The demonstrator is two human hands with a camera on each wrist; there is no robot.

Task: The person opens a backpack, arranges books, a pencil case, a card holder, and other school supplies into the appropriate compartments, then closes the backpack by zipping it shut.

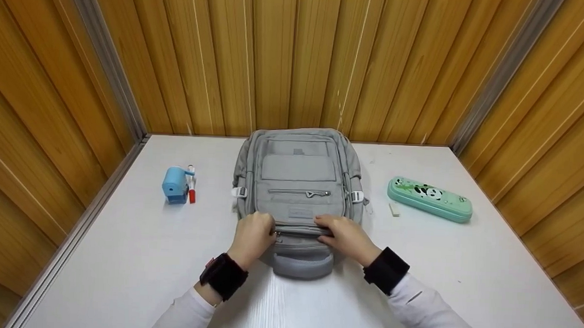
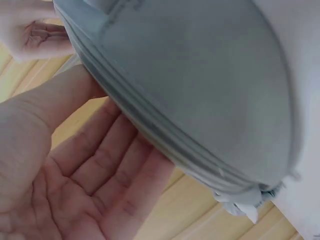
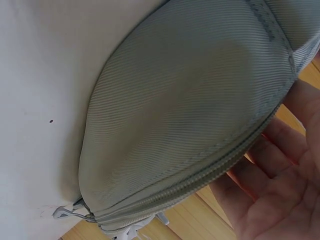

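Note:
A grey backpack (image 1: 299,168) lies on the white table, front face up, with its padded top handle (image 1: 303,265) toward me. My left hand (image 1: 253,234) grips the zipped edge near the top of the bag, left of centre. On the right side of the same edge, my right hand (image 1: 350,238) pinches the fabric between thumb and fingers. In the left wrist view, the left thumb and fingers (image 2: 95,160) meet at the zipper seam. From the right wrist, the right fingers (image 3: 255,175) curl under the zipped edge (image 3: 200,175), where a metal zipper pull (image 3: 72,214) hangs at the far end.
To the left stand a blue crank pencil sharpener (image 1: 175,183) and, beside it, a white marker with a red cap (image 1: 191,185). A green panda pencil case (image 1: 429,199) and a small pale eraser (image 1: 394,210) lie at the right. Wood-patterned walls (image 1: 310,62) enclose the table's back and sides.

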